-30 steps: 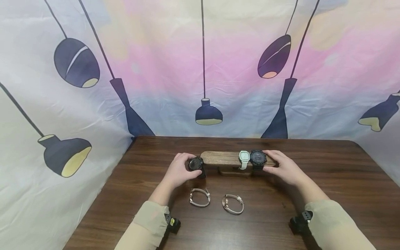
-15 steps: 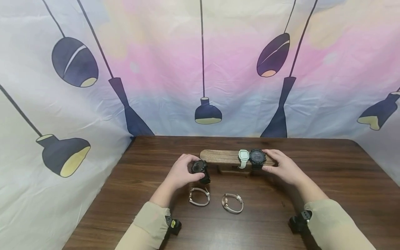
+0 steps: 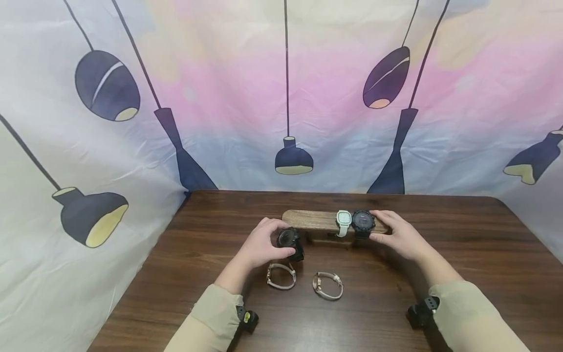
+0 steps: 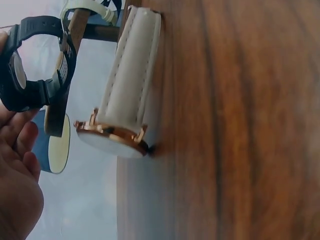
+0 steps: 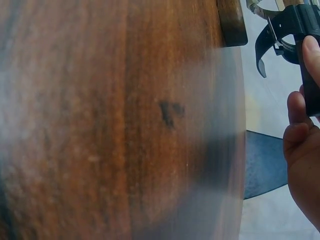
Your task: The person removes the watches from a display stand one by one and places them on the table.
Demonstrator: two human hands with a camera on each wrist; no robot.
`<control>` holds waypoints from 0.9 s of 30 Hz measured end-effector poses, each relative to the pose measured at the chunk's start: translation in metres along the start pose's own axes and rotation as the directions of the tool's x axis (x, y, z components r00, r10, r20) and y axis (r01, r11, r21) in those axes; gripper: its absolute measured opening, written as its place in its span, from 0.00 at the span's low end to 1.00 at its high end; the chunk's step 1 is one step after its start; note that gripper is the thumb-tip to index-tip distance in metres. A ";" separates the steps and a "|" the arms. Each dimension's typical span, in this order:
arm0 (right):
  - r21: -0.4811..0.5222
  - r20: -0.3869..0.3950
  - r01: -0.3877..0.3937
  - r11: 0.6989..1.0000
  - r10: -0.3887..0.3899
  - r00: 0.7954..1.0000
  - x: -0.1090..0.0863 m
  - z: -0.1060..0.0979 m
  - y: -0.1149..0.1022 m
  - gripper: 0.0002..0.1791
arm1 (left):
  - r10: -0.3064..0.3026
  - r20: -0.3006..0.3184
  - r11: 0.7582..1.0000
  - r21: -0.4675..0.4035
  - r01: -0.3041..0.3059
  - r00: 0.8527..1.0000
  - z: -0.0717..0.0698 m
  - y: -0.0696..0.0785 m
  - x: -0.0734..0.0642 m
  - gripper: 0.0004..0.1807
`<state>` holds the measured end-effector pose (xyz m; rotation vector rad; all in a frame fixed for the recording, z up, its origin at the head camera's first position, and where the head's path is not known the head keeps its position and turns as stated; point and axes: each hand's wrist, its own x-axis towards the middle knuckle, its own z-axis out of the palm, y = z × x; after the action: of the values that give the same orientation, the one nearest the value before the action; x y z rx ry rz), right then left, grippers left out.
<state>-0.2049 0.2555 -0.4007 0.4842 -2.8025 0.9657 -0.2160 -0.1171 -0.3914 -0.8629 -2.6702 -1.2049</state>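
My left hand (image 3: 262, 244) pinches a black watch (image 3: 288, 238) between thumb and fingers, in front of the left end of a wooden watch stand (image 3: 310, 221). In the left wrist view this black watch (image 4: 30, 95) shows its buckled strap as a loop. My right hand (image 3: 398, 235) grips the stand's right end, the thumb on its front side. Around the bar beside those fingers sits a second black watch (image 3: 363, 222), with a pale mint watch (image 3: 344, 219) to its left. The right wrist view shows the thumb against the bar's dark end (image 5: 311, 95).
Two watches with pale straps lie on the brown table (image 3: 352, 322): one pale-strapped watch (image 3: 281, 288) near my left wrist, another rose-gold watch (image 3: 316, 283) to its right. Behind the table's far edge hangs a cloth (image 3: 246, 146) printed with lamps.
My left hand has drawn the black watch from the stand's left end, toward me and to the right. The right hand has stayed on the stand's right end.
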 end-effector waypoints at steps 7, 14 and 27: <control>0.001 0.009 -0.015 1.000 0.015 1.000 0.001 -0.001 0.001 0.39 | 0.021 0.032 0.999 0.037 -0.022 0.999 0.007 0.007 0.003 0.30; -0.002 0.000 -0.009 1.000 0.009 1.000 0.000 0.002 0.003 0.38 | 0.054 0.060 0.998 0.032 -0.055 0.997 0.015 0.012 0.006 0.29; 0.000 0.009 -0.019 1.000 0.019 1.000 0.000 0.002 0.004 0.39 | 0.050 0.081 0.999 -0.013 -0.049 0.995 0.027 0.024 0.011 0.32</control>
<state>-0.2068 0.2577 -0.4044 0.4643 -2.8205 0.9695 -0.2088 -0.0797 -0.3907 -0.9944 -2.6900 -1.2002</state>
